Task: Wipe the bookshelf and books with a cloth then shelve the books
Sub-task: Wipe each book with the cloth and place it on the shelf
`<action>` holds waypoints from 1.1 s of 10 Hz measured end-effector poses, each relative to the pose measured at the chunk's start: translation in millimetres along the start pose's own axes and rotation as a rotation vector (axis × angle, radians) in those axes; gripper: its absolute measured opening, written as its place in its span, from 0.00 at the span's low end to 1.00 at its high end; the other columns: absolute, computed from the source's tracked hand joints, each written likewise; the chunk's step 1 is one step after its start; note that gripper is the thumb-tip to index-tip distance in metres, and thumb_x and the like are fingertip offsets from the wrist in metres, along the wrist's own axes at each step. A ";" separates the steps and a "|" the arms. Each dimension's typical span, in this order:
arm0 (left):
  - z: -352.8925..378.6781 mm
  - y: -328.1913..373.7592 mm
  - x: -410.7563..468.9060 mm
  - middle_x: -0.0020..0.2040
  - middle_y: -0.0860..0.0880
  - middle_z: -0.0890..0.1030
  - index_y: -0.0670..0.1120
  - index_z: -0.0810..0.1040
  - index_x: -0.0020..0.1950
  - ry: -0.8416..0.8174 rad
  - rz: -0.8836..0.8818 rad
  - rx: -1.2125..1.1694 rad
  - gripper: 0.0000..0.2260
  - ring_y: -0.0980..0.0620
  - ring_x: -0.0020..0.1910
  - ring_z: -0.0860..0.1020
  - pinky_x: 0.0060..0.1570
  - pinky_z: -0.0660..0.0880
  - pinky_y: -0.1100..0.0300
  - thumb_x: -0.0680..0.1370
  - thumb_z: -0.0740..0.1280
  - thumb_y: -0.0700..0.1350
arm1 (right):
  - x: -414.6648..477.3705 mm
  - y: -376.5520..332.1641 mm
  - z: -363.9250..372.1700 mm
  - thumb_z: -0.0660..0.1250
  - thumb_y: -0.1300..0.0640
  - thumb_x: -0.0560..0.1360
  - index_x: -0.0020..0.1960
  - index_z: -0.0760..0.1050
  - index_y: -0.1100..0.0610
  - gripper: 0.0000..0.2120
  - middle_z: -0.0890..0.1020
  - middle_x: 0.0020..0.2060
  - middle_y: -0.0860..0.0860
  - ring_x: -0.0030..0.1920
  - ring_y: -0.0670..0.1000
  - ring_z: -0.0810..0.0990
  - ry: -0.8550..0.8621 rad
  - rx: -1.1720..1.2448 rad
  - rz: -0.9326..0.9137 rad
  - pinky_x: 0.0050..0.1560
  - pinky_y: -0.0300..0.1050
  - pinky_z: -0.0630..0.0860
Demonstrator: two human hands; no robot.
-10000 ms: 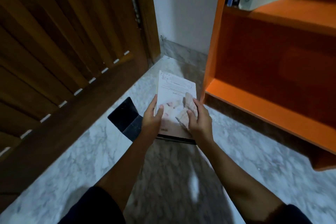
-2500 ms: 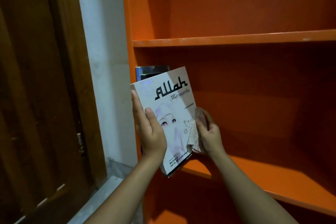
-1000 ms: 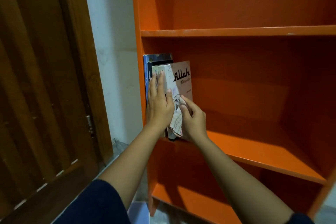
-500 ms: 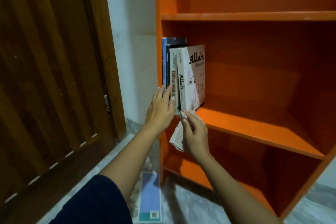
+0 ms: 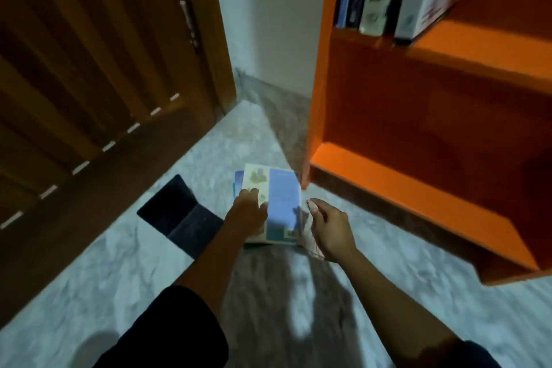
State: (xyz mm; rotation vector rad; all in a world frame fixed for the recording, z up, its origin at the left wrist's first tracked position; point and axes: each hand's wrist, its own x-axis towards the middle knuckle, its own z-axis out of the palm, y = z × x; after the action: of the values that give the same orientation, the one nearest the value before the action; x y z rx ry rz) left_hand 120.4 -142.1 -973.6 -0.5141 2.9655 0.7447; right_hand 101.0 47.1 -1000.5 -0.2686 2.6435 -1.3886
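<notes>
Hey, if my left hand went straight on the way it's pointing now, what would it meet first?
The blue and white book lying on the floor: your left hand points forward and down over the left part of its cover. Blur hides whether it touches the book yet.
</notes>
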 end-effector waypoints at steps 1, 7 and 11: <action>51.0 -49.9 6.1 0.62 0.38 0.72 0.40 0.70 0.65 -0.239 -0.178 0.013 0.17 0.38 0.60 0.73 0.59 0.72 0.50 0.78 0.63 0.45 | 8.0 31.0 35.4 0.57 0.53 0.80 0.44 0.78 0.52 0.12 0.83 0.42 0.50 0.42 0.49 0.80 -0.061 0.001 0.077 0.44 0.51 0.78; 106.3 -83.9 26.6 0.64 0.39 0.67 0.46 0.60 0.74 -0.018 -0.327 -0.285 0.38 0.41 0.62 0.70 0.56 0.72 0.55 0.69 0.74 0.46 | 33.6 83.5 103.1 0.56 0.57 0.73 0.50 0.76 0.56 0.12 0.83 0.46 0.58 0.47 0.62 0.78 -0.076 -0.226 0.021 0.49 0.52 0.67; 99.8 -82.8 13.9 0.65 0.39 0.62 0.48 0.59 0.73 0.034 -0.620 -0.665 0.33 0.38 0.59 0.72 0.48 0.78 0.48 0.71 0.70 0.39 | 12.3 67.8 99.4 0.60 0.69 0.72 0.67 0.70 0.64 0.23 0.76 0.58 0.61 0.58 0.61 0.75 -0.052 0.091 0.064 0.60 0.54 0.72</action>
State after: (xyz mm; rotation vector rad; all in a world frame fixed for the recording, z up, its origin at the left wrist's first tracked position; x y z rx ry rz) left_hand 130.3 -168.5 -1100.9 -1.3811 2.2706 1.5930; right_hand 103.6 2.6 -1113.0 -0.2046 2.5162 -1.4568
